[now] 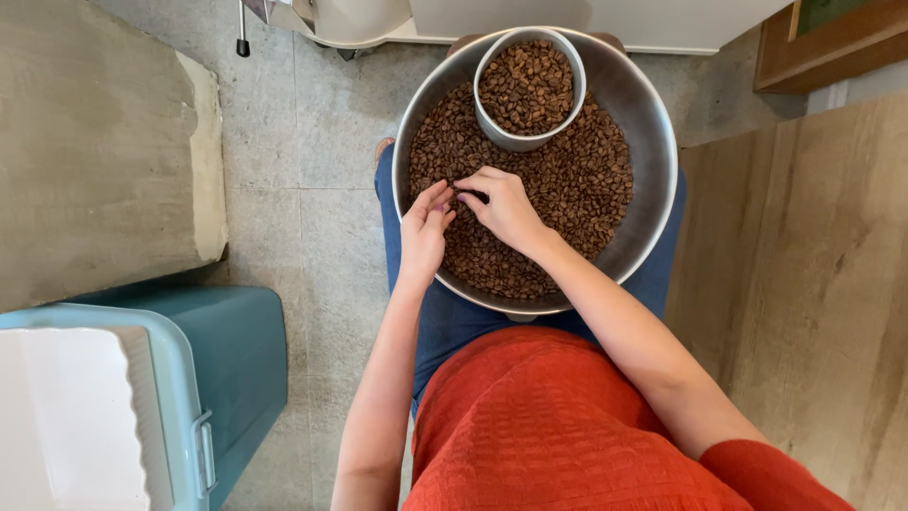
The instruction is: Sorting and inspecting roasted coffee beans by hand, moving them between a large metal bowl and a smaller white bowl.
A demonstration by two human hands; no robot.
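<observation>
Head view: sorting step, right hand (506, 208) pinches coffee beans (567, 180) in large bowl (653, 114), left hand (426, 227) fingers narrow; next needs careful lift.

Large bowl (653, 142): brushed metal, dull satin sheen, smooth wall. Small inner cup (526, 140): same metal, matt grey. Coffee beans (577, 180): brown, dry, faintly glossy. Left hand (424, 232) and right hand (506, 206): bare skin in contact with the beans. Top (549, 426): orange-red knitted cloth, ribbed texture. Trousers (445, 322): blue denim. Floor (312, 189): grey stone tile, matt, slightly rough. Storage box (236, 350): teal plastic, smooth. Side panel (804, 284): pale wood grain, matt.
</observation>
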